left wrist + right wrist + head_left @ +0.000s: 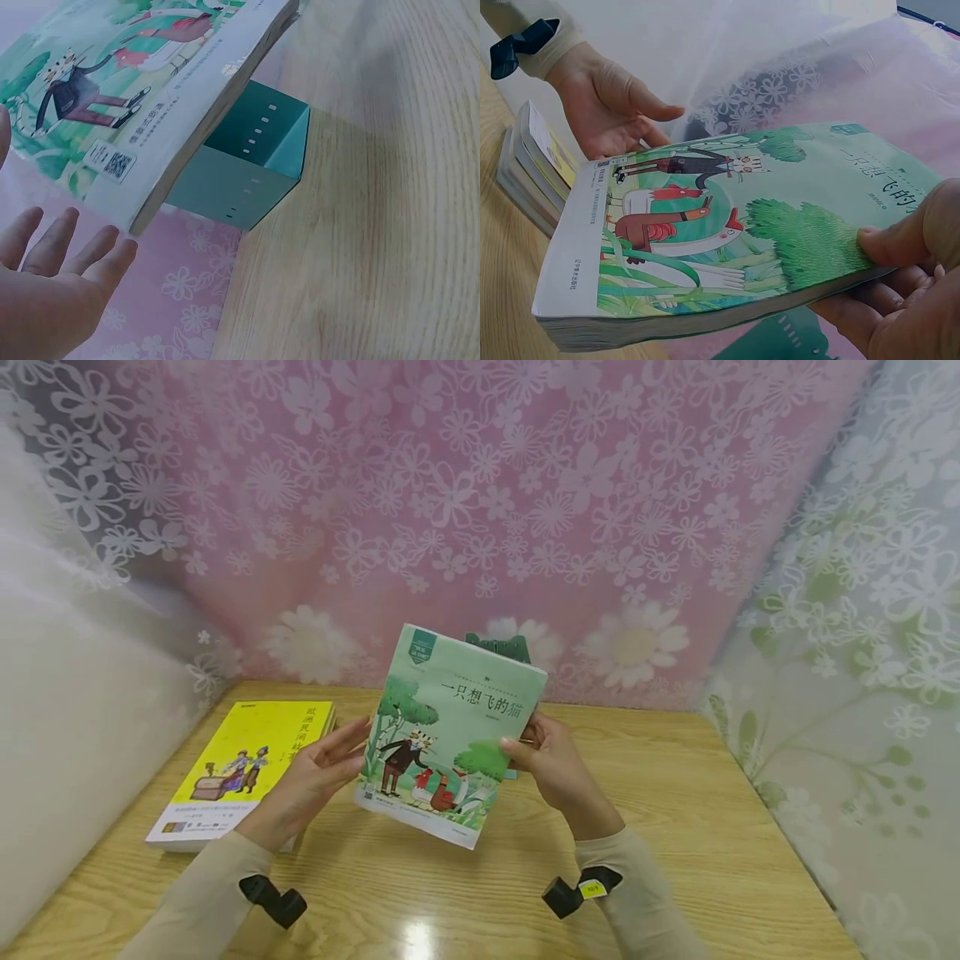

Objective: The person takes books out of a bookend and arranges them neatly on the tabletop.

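A green paperback book (442, 735) with a cartoon cat and birds on its cover is held tilted above the table. My right hand (558, 764) grips its right edge, thumb on the cover and fingers underneath, as the right wrist view also shows. At the book's left edge is my left hand (307, 781), its fingers extended; in the left wrist view the hand (56, 285) has spread fingers beside the lower corner. Behind the book stands a teal holder (232, 184) with small slots, mostly hidden in the head view.
A stack of books with a yellow cover (240, 752) on top lies at the left of the wooden table (660, 793). Pink flowered cloth (480, 527) hangs behind the table, with pale walls or cloth at both sides.
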A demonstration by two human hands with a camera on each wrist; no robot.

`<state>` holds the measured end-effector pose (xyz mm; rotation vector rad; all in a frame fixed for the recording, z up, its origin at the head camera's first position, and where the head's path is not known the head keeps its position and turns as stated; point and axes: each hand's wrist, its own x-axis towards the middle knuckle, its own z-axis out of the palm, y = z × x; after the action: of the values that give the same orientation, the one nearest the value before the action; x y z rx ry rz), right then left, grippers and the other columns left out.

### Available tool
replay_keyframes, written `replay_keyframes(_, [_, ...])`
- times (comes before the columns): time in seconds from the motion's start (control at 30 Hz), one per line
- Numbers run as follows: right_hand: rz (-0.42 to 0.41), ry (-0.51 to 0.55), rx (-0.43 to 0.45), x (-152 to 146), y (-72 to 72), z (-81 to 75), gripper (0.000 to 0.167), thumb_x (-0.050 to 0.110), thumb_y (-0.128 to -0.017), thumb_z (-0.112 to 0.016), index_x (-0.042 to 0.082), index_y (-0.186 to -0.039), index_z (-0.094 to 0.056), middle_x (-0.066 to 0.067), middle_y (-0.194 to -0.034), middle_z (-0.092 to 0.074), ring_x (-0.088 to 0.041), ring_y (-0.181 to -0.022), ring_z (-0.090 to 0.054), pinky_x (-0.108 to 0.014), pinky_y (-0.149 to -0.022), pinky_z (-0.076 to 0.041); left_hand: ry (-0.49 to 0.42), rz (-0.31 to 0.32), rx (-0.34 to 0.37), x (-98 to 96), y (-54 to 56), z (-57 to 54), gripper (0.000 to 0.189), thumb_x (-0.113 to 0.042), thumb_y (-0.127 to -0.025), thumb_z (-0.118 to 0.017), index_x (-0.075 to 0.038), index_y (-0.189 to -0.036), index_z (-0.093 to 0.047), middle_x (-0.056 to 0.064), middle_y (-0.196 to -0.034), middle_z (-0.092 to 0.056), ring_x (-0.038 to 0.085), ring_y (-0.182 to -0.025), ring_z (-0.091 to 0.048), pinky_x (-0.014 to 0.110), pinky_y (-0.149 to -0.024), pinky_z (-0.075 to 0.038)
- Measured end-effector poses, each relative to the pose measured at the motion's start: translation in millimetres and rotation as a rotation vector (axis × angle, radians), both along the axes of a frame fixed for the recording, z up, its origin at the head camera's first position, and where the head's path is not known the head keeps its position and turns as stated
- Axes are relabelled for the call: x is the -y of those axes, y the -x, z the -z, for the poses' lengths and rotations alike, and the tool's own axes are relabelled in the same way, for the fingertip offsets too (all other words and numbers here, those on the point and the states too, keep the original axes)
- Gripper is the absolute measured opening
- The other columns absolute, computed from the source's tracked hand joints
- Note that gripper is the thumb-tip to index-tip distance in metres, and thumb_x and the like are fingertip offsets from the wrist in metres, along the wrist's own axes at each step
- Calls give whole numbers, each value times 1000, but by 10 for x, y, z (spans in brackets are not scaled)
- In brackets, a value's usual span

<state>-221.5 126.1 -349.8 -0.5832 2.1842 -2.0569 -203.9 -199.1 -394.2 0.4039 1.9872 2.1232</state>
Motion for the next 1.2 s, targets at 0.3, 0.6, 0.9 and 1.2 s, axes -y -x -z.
replay_keyframes(0.3, [-85, 23, 24, 187, 65, -23, 44, -9, -92, -54, -10, -135, -44, -31, -120, -58, -15, -88, -68, -43, -78, -57, 51, -35, 46, -57, 71, -41, 65, -24, -96, -60, -11, -152, -28, 5, -145, -44, 7, -119, -51, 43, -106, -37])
replay_keyframes(0.6, [-164, 10, 35, 242, 87, -17, 45, -7, -93, -54, -9, -137, -43, -31, -120, -58, -18, -92, -67, -45, -80, -56, 124, 40, 52, -38, 50, -19, 50, -23, -97, -58, -4, -141, -45, -4, -124, -62, 12, -112, -58, 39, -101, -43])
replay_keyframes(0.9, [-224, 5, 70, 242, 138, 77, 47, -2, -95, -53, -4, -140, -40, -26, -126, -56, -19, -101, -65, -43, -84, -55, 124, 30, -21, -18, 32, 68, 50, -22, -97, -58, -5, -142, -45, -2, -130, -60, 8, -118, -55, 34, -100, -45])
replay_keyframes(1.2, [-282, -58, 72, 239, 147, 100, 51, 8, -96, -57, 0, -143, -38, -25, -132, -54, -28, -115, -59, -46, -94, -49, 78, 8, -53, 46, -17, 98, 46, -18, -98, -56, -5, -142, -46, -8, -123, -64, 9, -112, -60, 30, -88, -53])
